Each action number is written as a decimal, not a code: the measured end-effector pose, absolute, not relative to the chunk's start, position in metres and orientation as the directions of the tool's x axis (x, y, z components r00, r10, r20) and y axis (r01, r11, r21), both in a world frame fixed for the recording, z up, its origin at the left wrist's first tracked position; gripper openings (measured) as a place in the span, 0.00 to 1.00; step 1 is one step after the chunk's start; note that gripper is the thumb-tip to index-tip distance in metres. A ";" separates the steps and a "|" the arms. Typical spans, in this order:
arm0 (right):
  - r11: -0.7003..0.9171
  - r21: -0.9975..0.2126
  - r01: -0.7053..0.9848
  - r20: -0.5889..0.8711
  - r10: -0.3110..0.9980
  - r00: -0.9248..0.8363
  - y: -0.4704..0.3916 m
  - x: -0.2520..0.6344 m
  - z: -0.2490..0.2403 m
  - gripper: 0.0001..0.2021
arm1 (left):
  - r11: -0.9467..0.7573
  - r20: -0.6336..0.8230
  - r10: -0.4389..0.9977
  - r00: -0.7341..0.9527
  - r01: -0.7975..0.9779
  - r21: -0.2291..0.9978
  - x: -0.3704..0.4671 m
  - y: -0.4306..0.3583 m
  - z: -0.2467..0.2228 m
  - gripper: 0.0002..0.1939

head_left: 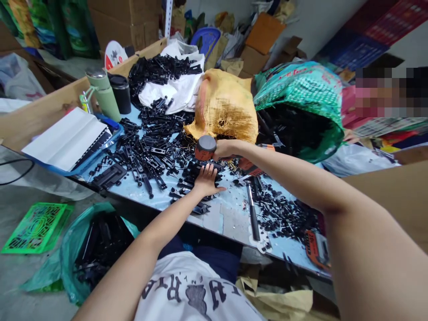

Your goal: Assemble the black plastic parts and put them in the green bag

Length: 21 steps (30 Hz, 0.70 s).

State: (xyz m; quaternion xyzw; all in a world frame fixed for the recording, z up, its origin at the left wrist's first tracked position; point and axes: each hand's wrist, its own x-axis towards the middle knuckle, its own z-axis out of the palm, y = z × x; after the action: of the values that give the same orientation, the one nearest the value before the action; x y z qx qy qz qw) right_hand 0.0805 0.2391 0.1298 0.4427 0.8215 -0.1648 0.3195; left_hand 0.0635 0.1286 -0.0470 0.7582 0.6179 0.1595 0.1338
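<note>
My right hand (pixel 225 149) is wrapped round an orange and black power tool (pixel 205 148), held over the middle of the blue-topped table (pixel 137 191). Just below it, my left hand (pixel 206 180) lies with its fingers spread on a row of black plastic parts (pixel 187 183). Whether the tool touches the parts cannot be made out. A heap of long black parts (pixel 155 154) lies to the left, and small black pieces with pins (pixel 284 211) lie to the right. A hammer (pixel 253 214) rests near the front edge.
Behind the hands stand a yellow sack (pixel 227 104) and a green sack (pixel 301 84) of black parts. A green bottle (pixel 106 96), a dark cup (pixel 120 93) and a blue tray (pixel 78 169) are at left. An orange battery (pixel 316 249) sits front right. Another person is at far right.
</note>
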 end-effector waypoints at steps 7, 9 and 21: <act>0.597 -0.037 0.801 -0.697 0.559 -0.449 0.219 0.075 0.135 0.13 | -0.196 0.051 0.980 0.193 0.891 0.409 0.062 0.130 -0.042 0.51; 0.616 -0.029 0.787 -0.712 0.540 -0.449 0.216 0.071 0.131 0.13 | -0.192 0.028 0.980 0.198 0.891 0.411 0.063 0.131 -0.040 0.51; 0.704 -0.032 0.709 -0.683 0.503 -0.530 0.176 0.071 0.137 0.16 | -0.135 0.053 0.991 0.124 0.879 0.457 0.059 0.072 -0.040 0.48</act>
State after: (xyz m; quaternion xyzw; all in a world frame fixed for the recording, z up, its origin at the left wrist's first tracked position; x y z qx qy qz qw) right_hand 0.0707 0.1757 0.1369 0.3521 0.8608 -0.1549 0.3332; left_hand 0.0590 0.0720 -0.0403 0.7326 0.6382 0.1751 0.1593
